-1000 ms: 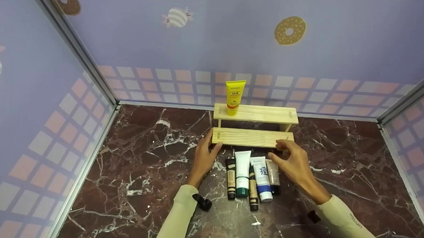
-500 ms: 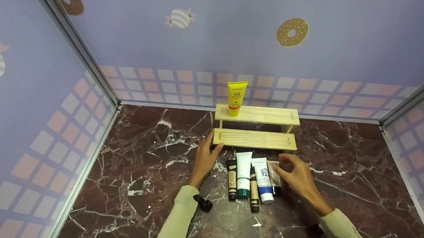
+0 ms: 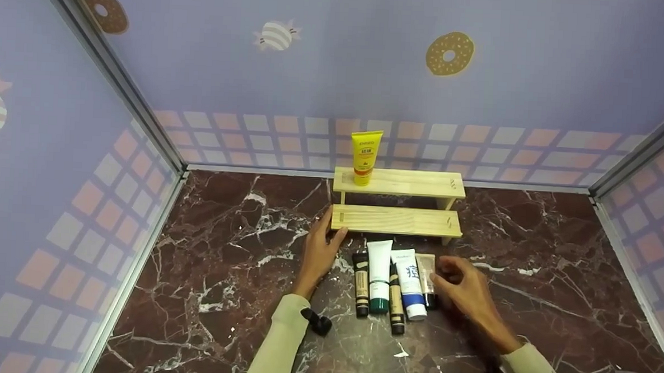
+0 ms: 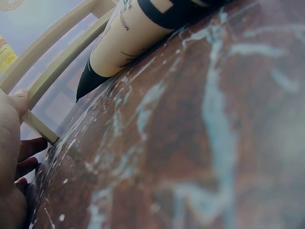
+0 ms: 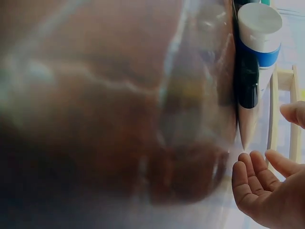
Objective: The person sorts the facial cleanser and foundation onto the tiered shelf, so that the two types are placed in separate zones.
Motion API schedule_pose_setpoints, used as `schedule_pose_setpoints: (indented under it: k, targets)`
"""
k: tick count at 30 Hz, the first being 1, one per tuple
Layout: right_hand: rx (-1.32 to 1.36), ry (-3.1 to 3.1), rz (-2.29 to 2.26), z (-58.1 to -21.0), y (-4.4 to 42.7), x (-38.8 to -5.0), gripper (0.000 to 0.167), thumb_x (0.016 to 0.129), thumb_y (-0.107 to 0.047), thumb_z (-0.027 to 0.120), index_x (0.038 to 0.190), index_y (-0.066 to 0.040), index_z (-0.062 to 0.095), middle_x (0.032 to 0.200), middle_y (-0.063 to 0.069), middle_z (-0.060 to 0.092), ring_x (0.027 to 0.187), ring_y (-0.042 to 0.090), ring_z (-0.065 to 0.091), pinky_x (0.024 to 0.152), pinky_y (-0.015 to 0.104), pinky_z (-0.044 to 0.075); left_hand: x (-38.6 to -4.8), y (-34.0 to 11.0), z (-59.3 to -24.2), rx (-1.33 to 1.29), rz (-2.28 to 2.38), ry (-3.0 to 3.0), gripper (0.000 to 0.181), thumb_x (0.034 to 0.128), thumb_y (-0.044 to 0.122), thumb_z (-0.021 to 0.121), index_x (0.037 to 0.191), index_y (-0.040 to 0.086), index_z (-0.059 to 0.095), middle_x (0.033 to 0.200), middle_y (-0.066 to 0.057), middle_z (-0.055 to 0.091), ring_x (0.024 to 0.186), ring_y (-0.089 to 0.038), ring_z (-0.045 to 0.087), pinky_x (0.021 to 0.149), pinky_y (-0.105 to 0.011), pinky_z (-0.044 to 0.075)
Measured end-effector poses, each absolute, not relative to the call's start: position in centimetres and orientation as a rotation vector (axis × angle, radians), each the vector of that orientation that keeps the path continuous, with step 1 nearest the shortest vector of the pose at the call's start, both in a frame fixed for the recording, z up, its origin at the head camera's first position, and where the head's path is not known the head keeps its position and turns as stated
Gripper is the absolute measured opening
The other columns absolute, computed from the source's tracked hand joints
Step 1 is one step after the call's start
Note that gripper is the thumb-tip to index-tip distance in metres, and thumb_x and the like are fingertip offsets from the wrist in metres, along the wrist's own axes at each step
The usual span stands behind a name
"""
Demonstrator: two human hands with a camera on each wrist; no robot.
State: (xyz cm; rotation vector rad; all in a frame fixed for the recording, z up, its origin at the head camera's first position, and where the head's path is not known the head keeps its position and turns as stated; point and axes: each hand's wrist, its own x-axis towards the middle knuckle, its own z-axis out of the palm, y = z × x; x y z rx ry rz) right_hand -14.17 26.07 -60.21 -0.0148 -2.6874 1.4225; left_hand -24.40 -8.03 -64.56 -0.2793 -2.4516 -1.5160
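Note:
My left hand [image 3: 319,256] holds the left end of a two-tier wooden display stand [image 3: 396,220], with the thumb at its front corner. In the left wrist view, the fingers [image 4: 29,150] lie beside the stand's leg. My right hand [image 3: 465,287] is by a beige tube with a black cap [image 3: 427,275]; its fingers are relaxed and hold nothing. Left of that tube lie a white tube with a blue band [image 3: 409,279], a slim black-and-beige tube [image 3: 396,301], a white tube with a green cap [image 3: 379,275] and another black-and-beige tube [image 3: 361,283].
A yellow tube [image 3: 365,157] stands upright on the left part of the stand's upper tier. Behind the stand rises a purple patterned wall [image 3: 349,58]. Further walls close off the dark marbled tabletop [image 3: 223,249] at left and right.
My right hand has left the stand's right end and come down toward me, beside the beige tube. The left hand stays at the stand's left end.

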Motion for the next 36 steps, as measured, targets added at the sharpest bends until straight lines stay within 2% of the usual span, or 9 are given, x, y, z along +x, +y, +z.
schedule_pose_setpoints:
  k: [5, 15, 23, 36]
  targets:
    - [-0.041, -2.695, 1.464, -60.7, 26.0, -13.9, 0.043, 0.093, -0.01, 0.089, 0.13, 0.004, 0.074, 0.115, 0.018, 0.077, 0.105, 0.033, 0.074, 0.095, 0.033, 0.06, -24.3, -8.0, -64.7, -0.271, -1.525, -2.458, 0.073, 0.1112, 0.035, 0.069, 0.17, 0.004, 0.04, 0.165, -0.02, 0.053, 0.15, -0.04, 0.051, 0.123, -0.059, 0.041]
    - [-0.037, -2.672, 1.485, -61.7, 25.5, -14.0, 0.044, 0.091, -0.01, 0.09, 0.129, 0.006, 0.074, 0.113, 0.016, 0.077, 0.102, 0.03, 0.071, 0.091, 0.029, 0.056, -24.2, -8.2, -64.9, -0.264, -1.499, -2.463, 0.072, 0.1113, 0.035, 0.069, 0.17, 0.005, 0.041, 0.16, -0.023, 0.056, 0.145, -0.042, 0.055, 0.12, -0.059, 0.045]
    - [-0.042, -2.659, 1.437, -62.3, 25.0, -14.2, 0.046, 0.088, -0.01, 0.093, 0.126, 0.007, 0.075, 0.113, 0.017, 0.075, 0.101, 0.03, 0.068, 0.091, 0.034, 0.053, -24.1, -8.4, -64.9, -0.263, -1.49, -2.473, 0.072, 0.1113, 0.037, 0.069, 0.17, 0.006, 0.042, 0.162, -0.021, 0.055, 0.148, -0.042, 0.053, 0.123, -0.059, 0.042]
    - [-0.108, -2.589, 1.451, -62.9, 24.3, -14.5, 0.052, 0.084, -0.009, 0.096, 0.128, 0.008, 0.073, 0.108, 0.019, 0.07, 0.098, 0.031, 0.065, 0.087, 0.033, 0.054, -24.5, -8.2, -64.6, -0.3, -1.481, -2.454, 0.071, 0.1113, 0.034, 0.069, 0.169, 0.002, 0.042, 0.163, -0.023, 0.053, 0.15, -0.043, 0.052, 0.125, -0.058, 0.039]
